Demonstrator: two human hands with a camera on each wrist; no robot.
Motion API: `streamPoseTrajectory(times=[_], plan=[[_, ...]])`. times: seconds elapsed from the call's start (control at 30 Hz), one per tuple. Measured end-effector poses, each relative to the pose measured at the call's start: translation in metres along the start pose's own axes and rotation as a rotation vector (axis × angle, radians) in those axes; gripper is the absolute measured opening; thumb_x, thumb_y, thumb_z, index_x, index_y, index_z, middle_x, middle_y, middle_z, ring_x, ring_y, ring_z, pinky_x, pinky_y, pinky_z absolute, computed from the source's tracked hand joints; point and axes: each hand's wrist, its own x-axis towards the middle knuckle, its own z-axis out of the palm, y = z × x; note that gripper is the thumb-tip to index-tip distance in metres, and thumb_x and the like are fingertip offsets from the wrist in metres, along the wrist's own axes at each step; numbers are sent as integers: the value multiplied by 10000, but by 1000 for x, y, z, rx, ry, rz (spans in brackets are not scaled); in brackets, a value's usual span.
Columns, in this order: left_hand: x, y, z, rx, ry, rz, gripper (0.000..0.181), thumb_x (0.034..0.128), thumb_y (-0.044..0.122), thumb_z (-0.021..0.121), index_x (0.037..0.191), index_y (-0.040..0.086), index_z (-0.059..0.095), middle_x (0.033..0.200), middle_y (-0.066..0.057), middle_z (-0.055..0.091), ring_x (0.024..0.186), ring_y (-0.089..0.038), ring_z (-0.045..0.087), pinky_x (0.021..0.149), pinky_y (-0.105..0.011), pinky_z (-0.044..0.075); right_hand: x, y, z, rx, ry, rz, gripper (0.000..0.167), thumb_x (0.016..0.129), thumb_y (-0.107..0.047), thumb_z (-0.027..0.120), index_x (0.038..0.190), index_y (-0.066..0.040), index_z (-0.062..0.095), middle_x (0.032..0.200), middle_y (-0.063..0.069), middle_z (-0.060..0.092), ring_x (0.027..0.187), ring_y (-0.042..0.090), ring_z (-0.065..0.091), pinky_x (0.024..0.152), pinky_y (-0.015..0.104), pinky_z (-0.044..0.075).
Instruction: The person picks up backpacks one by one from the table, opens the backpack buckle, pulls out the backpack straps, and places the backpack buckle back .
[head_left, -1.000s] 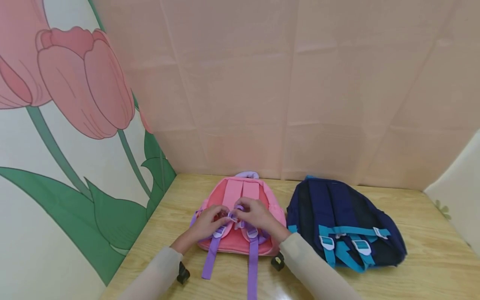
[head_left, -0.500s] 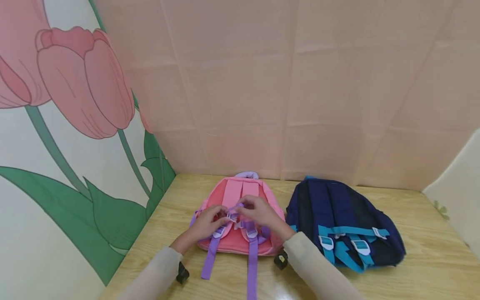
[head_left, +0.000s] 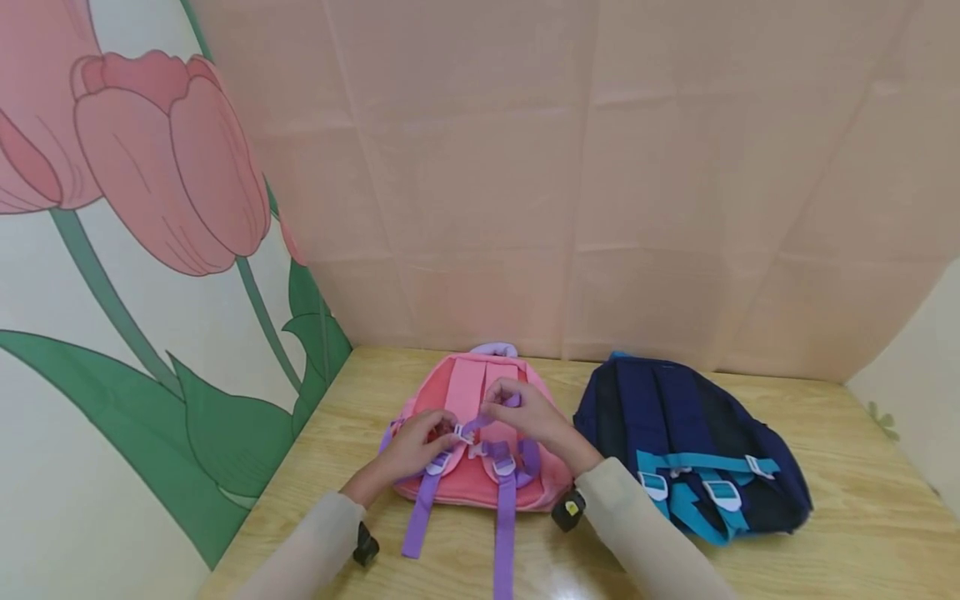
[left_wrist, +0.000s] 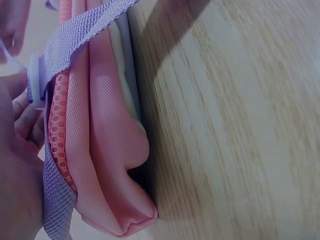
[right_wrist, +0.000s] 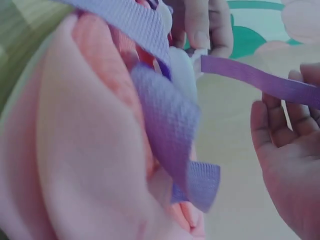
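Note:
A pink backpack [head_left: 465, 379] with purple straps lies on the wooden table, its shoulder straps facing up. My left hand [head_left: 415, 442] pinches a white plastic buckle [head_left: 462, 434] at the middle of the backpack. From that buckle a narrow purple strap [right_wrist: 240, 73] runs to my right hand [head_left: 531, 414], which grips its free end and holds it taut, above the backpack. Another white buckle piece [head_left: 477, 451] lies just below, on the right shoulder strap. In the left wrist view, the left hand is partly cut off beside the pink fabric.
To the right lies a navy backpack [head_left: 637, 387] with turquoise straps and white buckles. Two long purple strap ends [head_left: 505, 533] hang toward the table's [head_left: 862, 467] front. A pink-beige cloth [head_left: 480, 183] covers the back; a tulip-printed panel [head_left: 150, 167] stands at left.
My right hand has moved up and to the right, drawing the purple strap out from the buckle. The left hand stays in place on the buckle.

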Motion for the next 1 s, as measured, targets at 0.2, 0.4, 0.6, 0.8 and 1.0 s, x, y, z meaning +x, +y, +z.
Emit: streamPoseTrajectory(times=[0.2,0.4,0.6,0.8,1.0], plan=[[-1,2,-1,-9,1,-5,134,1001,282,651,1113,215,624,994,84,604,918,-107,564,809,-282,485,0,-8,-1,-133,-146,14,138,976,-150,613,999,-42,695,833,76,692,768,224,665,738,390,553],[-2,3,-1,-10,16,3,119,1004,270,651,1107,215,626,982,79,604,914,-114,565,804,-292,483,5,-5,9,-343,-172,-27,139,954,-179,663,1063,-112,717,784,-64,661,700,89,602,653,261,499],[-2,0,-1,-11,15,4,153,1010,302,637,1134,214,621,998,70,598,923,-119,556,808,-297,479,9,1,24,-425,-152,-42,219,941,-180,707,1142,-93,709,832,-75,621,719,78,561,648,252,487],[-2,-2,-1,-17,28,17,185,1015,343,618,1135,202,626,1023,66,609,929,-116,559,807,-292,481,11,7,33,-468,-124,-47,234,912,-202,761,1113,-92,712,877,-42,612,768,90,545,679,254,481],[-2,-3,1,-18,32,21,168,1006,348,630,1110,216,636,1032,93,630,953,-96,578,841,-290,489,12,12,40,-498,-86,-25,227,907,-243,778,1083,-117,712,971,-34,637,863,108,565,793,314,495]])
